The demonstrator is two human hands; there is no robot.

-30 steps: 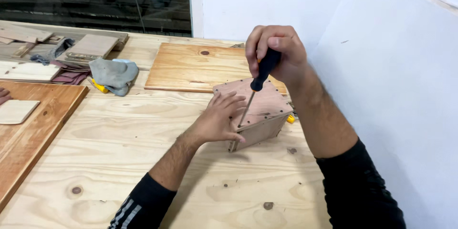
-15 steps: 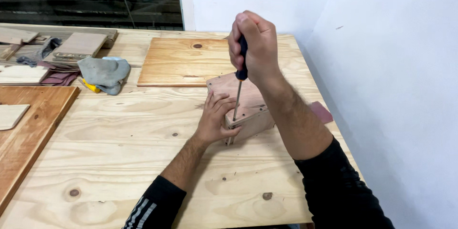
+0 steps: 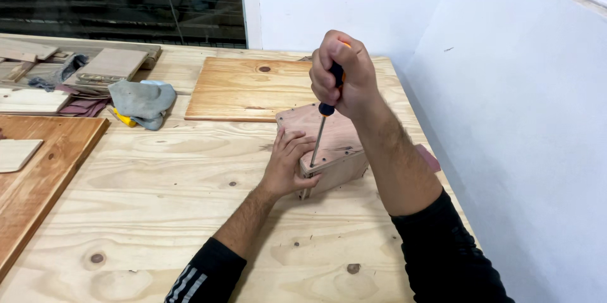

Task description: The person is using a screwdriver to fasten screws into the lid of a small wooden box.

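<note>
Driving a screw: right hand (image 3: 344, 75) clamps the screwdriver (image 3: 324, 123), left hand (image 3: 289, 163) presses the wooden box (image 3: 329, 145), fingers spread; next needs steady downward pressure.

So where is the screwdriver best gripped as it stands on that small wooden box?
By the dark handle at the top, from above: the screwdriver stands nearly upright, its thin shaft running down to the small wooden box. The right hand is wrapped round the handle that way. The left hand steadies the box from its left side.
</note>
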